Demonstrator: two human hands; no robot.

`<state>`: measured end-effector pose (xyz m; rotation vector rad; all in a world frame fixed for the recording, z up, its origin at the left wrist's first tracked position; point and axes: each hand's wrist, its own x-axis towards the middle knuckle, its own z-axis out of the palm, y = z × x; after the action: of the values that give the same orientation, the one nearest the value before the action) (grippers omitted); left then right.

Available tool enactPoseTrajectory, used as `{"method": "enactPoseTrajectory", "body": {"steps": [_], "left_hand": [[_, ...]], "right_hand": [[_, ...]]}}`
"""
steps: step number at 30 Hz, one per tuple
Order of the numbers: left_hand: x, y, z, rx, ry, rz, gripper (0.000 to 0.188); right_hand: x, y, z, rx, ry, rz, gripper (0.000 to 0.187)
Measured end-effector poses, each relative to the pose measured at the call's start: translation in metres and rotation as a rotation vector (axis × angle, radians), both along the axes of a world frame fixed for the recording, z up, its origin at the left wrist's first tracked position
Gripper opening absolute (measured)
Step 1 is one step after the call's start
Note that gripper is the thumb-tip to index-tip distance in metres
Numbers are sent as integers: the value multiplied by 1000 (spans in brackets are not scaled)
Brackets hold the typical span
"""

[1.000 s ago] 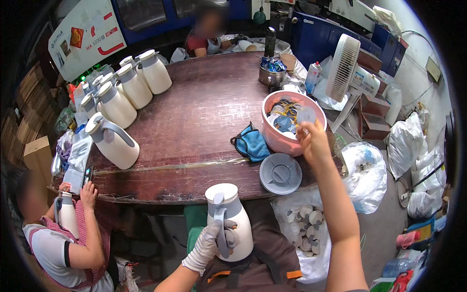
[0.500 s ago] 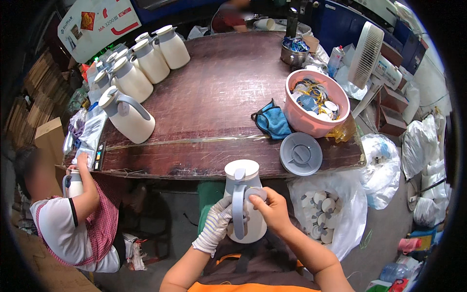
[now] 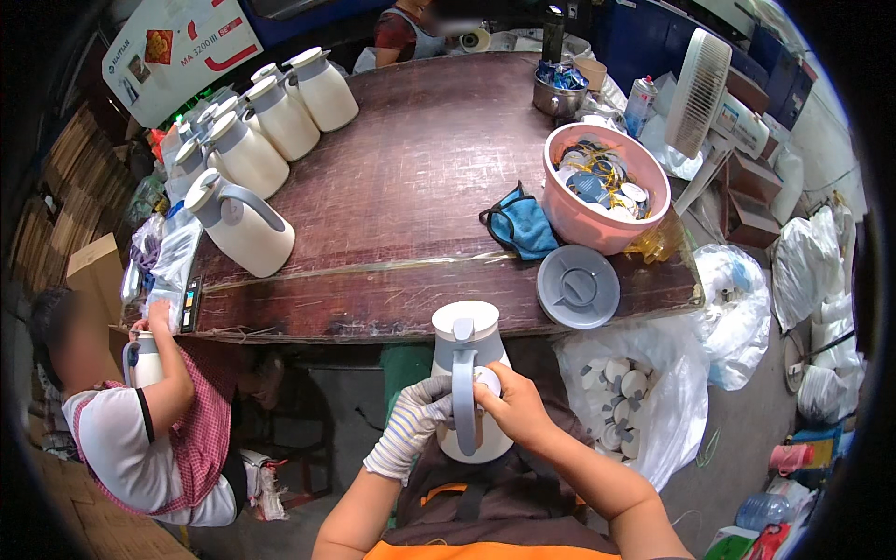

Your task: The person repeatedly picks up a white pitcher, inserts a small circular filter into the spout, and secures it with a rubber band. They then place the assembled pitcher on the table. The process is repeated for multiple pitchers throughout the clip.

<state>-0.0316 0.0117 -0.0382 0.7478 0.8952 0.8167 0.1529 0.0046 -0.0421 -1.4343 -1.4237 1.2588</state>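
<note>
Upright at my lap stands a cream thermos jug with a white top and a grey handle facing me. My left hand, in a striped knit glove, is closed on the handle's left side; its fingertips are partly hidden behind it. My bare right hand pinches a small pale round disc against the jug, just right of the handle. The fingers cover part of the disc.
A pink bucket of round tags with yellow strings, a grey lid and a blue cloth mask lie on the table. Several jugs stand left. A bag of caps is at right. A person sits at left.
My right hand has shifted slightly, and the disc, seen as a greyish tilted piece before, now lies closer to the jug's body. My left hand stays at the handle.
</note>
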Motion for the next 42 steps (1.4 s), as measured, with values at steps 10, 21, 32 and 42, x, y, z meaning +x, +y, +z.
{"method": "enactPoseTrajectory", "body": {"steps": [10,21,32,42], "left_hand": [[7,0,11,82,162,199,19],[-3,7,20,133,126,91,38],[-5,13,46,1239,772,339,22],[21,-14,23,386,14,411,42]], "right_hand": [[34,10,3,-327,417,263,25],[39,16,-7,-356,1406,-60,26],[10,18,44,294,220,258,62],[-3,27,46,366,7,-2,25]]}}
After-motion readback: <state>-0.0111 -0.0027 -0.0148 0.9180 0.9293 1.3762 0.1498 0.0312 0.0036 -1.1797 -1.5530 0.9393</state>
